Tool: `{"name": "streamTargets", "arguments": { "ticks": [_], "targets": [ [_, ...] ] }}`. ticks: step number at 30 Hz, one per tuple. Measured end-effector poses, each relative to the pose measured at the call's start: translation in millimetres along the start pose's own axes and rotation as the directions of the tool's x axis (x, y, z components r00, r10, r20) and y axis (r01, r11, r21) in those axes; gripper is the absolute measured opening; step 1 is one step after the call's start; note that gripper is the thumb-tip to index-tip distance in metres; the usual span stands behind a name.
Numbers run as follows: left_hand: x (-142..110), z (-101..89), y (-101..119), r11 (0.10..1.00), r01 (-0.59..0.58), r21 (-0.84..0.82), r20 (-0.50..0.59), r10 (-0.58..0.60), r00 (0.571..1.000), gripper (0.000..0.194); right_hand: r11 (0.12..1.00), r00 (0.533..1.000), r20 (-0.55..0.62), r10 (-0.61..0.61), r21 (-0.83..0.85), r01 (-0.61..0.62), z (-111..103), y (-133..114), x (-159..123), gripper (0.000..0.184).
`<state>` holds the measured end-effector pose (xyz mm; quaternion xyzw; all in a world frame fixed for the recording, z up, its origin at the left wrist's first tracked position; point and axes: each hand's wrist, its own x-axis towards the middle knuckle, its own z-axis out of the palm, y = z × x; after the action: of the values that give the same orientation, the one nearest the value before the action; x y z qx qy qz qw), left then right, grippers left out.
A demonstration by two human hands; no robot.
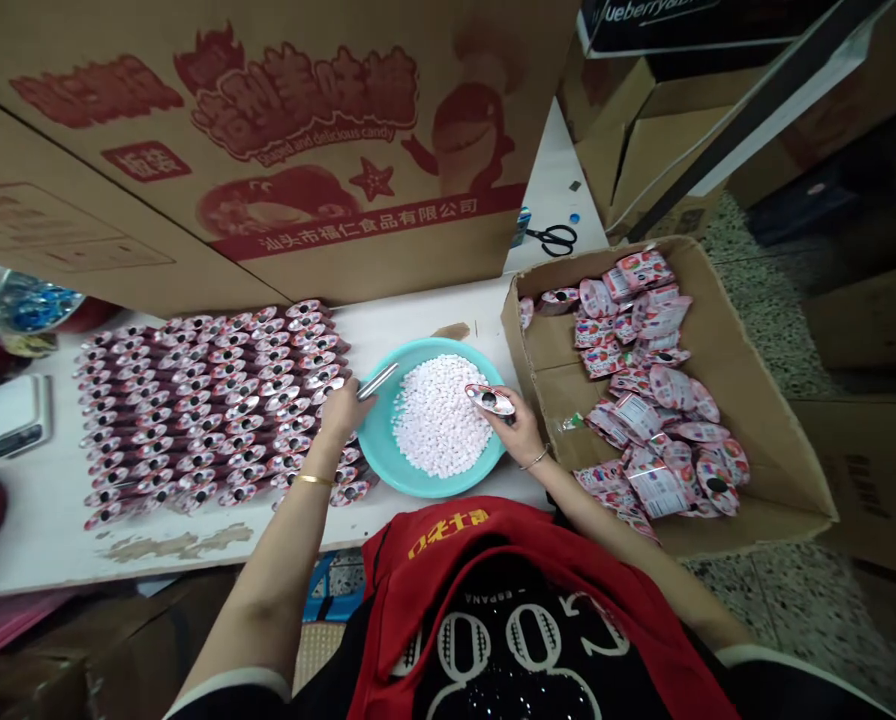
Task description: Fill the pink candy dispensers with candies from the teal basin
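A teal basin [369,440] of small white candies [444,420] stands in front of my body. Over its left rim, my left hand [343,408] is closed around a slim, shiny metal tool [378,381]; its exact kind does not show. At the right side of the basin, my right hand [521,430] grips a small pink-and-white candy pack [491,400], its dark oval mark facing up. Rows of similar upright packs [227,410] fill the table to the left, close beside my left forearm.
An open cardboard box [763,430] to the right holds a loose heap of pink packs [650,390]. Large printed cartons [328,140] wall off the back. Black scissors [554,239] lie behind the basin. A white scale [14,412] sits at the far left.
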<state>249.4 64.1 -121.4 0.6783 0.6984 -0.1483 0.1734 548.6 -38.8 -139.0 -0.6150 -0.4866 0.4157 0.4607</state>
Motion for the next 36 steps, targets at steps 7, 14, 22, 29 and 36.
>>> {"name": "streamTargets", "arguments": {
  "ticks": [7,14,22,29,36],
  "targets": [
    [-32.2,15.6,-0.7,0.984,-0.164,0.063,-0.139,0.172,0.975,0.048,0.994,0.998,-0.004,0.067,0.082,-0.067,3.6,-3.8,2.0,0.038],
    [-33.0,20.3,12.0,0.921,-0.369,0.121,0.036,0.368,0.929,0.032,0.972,0.987,0.125,0.098,0.199,-0.122,13.5,-16.4,7.0,0.041],
    [-12.7,63.8,40.4,0.899,-0.426,-0.102,0.095,0.435,0.895,0.025,0.995,0.994,0.106,0.015,0.099,-0.025,7.6,-12.1,9.7,0.038],
    [-13.4,92.4,71.1,0.822,-0.465,-0.328,0.06,0.509,0.859,0.031,0.987,0.996,0.023,0.088,0.133,-0.09,-5.6,-5.7,5.7,0.041],
    [-31.0,65.9,42.9,0.647,-0.483,-0.59,-0.093,0.539,0.837,0.034,1.0,1.0,-0.027,0.002,-0.017,-0.003,-4.8,-12.6,6.4,0.037]
  ]
}}
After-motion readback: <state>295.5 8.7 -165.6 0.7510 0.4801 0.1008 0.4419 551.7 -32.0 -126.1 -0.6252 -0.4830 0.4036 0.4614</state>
